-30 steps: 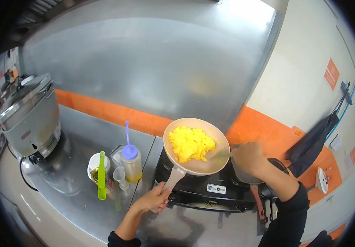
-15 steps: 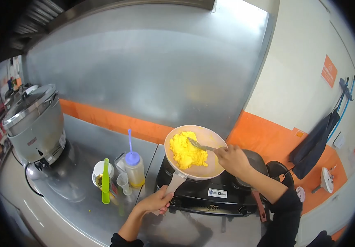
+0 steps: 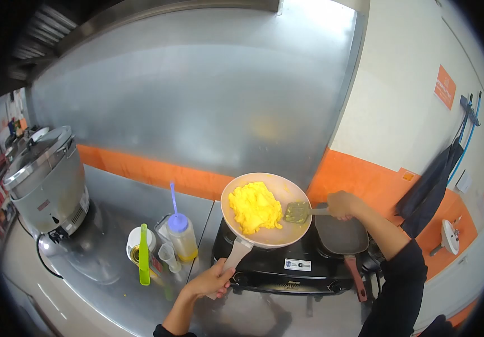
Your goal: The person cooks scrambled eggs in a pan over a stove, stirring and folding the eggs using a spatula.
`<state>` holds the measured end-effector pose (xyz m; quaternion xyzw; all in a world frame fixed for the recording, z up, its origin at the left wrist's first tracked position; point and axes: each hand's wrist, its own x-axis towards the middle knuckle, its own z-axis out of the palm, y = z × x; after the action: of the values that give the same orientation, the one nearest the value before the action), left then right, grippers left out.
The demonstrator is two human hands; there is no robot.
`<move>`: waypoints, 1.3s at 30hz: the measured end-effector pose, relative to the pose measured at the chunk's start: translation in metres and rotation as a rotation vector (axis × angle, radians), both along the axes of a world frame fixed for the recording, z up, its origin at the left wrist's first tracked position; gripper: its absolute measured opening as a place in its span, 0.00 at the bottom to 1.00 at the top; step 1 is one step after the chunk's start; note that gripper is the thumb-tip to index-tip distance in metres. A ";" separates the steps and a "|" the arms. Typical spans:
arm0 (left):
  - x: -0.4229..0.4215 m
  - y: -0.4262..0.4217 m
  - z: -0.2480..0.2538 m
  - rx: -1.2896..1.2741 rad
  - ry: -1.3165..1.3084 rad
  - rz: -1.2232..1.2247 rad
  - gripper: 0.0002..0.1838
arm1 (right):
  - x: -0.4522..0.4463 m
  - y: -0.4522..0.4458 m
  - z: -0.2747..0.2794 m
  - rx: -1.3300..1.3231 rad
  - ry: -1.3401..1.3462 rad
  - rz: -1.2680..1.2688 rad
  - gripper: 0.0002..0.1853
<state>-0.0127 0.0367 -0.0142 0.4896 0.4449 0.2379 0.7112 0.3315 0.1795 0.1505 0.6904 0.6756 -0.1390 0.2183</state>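
Beside egg (image 3: 255,208) in the pan (image 3: 291,231), right fingers (image 3: 337,210) hold a spatula (image 3: 297,212).

Pan (image 3: 283,191): beige interior, pale handle angled toward lower left; situated over left side of black stove (image 3: 265,279). Scrambled egg (image 3: 255,208): bright yellow, lumpy mound, left of pan's centre. Spatula (image 3: 296,213): greenish-grey blade, smeared, within pan's right side.

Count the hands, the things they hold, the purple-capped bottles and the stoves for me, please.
Hands: 2 (left hand, right hand)
Held things: 2 (pan, spatula)
Purple-capped bottle: 1
Stove: 1
Total: 6
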 end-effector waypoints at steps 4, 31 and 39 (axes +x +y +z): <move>-0.002 0.003 -0.004 -0.011 -0.023 -0.050 0.14 | 0.046 0.078 -0.053 -0.360 0.514 -0.481 0.15; -0.001 0.000 0.004 0.011 0.050 -0.039 0.15 | 0.034 -0.009 -0.048 0.603 0.015 0.176 0.11; -0.006 0.008 -0.001 -0.004 0.045 -0.116 0.15 | 0.016 0.175 -0.101 0.346 0.355 0.625 0.19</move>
<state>-0.0191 0.0448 -0.0155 0.5184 0.4321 0.1846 0.7145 0.3475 0.3543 0.0493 0.4432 0.8938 -0.0672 0.0104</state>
